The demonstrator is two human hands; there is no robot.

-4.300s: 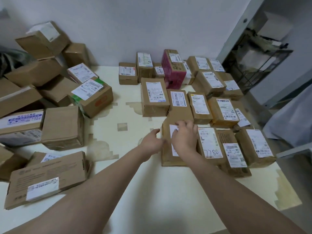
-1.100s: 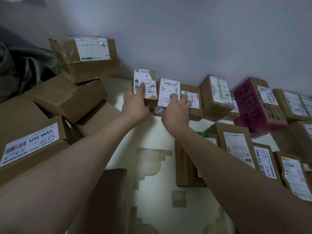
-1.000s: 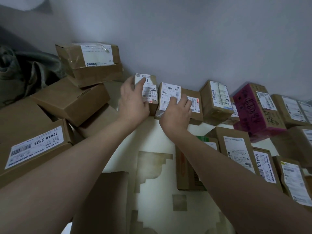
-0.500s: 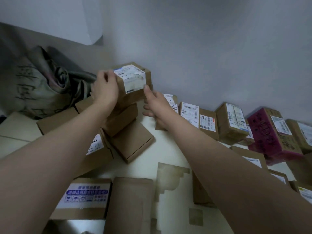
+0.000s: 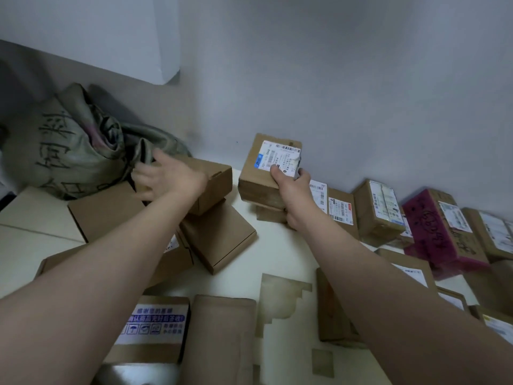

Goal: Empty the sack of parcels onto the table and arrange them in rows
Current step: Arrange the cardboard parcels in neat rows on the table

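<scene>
Placement is the step in hand, as I judge it. The labelled parcel (image 5: 266, 173) belongs at the left end of the back row (image 5: 380, 209), which runs along the wall (image 5: 333, 93) toward four o'clock, past the pink parcel (image 5: 441, 234). To do it well, bring the parcel down flat on the counter (image 5: 280, 251) with its label showing. Square its right side against the small box (image 5: 268, 215) that ends the row, and line its far edge up with the others so no gap or skew opens. A box carried by one corner may twist, so lowering it slowly, or propping it from below, would help.

The right hand (image 5: 291, 190), just at three o'clock of the view's centre, grips the parcel at its near right corner, thumb pressed on the label and fingers curled round the edge. Whether the parcel rests on that small box or hangs just above it I cannot tell. The left hand (image 5: 169, 176), at nine o'clock, is spread with fingers straight, reaching over a plain brown carton (image 5: 213, 182) in the unsorted heap. Motion blur hides whether it touches the carton. The sack (image 5: 69, 145) lies crumpled farther out at ten o'clock, just beyond that hand and against the wall. Whether anything is left inside it cannot be seen.
</scene>
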